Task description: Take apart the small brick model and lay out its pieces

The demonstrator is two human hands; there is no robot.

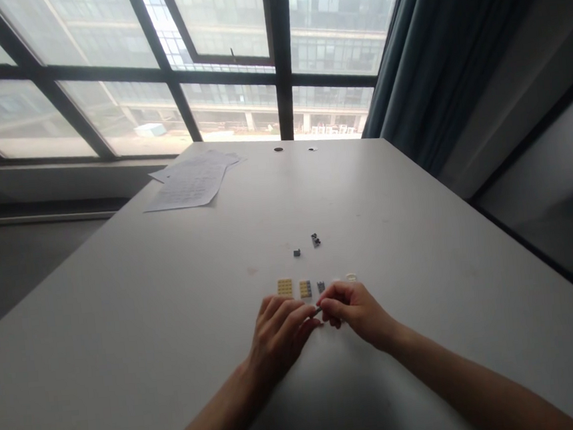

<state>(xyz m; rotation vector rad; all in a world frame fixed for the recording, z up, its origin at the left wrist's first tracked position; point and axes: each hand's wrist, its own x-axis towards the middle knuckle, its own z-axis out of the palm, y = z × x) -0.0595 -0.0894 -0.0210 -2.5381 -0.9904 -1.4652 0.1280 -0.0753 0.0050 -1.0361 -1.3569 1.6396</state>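
Observation:
A small dark grey piece (318,311), thin and short, is held between my two hands near the front of the white table. My right hand (351,308) pinches one end of it, with thumb and index finger pressed together. From the other side my left hand (282,326) closes on the piece with its fingertips, the thumb low. Just beyond my hands lie a tan studded toy plate (285,287), a tan and grey studded plate (305,289) and a grey studded piece (321,286). A white piece (351,277) sits past my right knuckles, partly hidden.
Farther up the white table (210,262) are a small grey block (296,253) and a grey and black piece (315,240). Paper sheets (183,184) overlap at the far left. Windows (237,105) stand behind the table, with a dark curtain (419,76) on the right.

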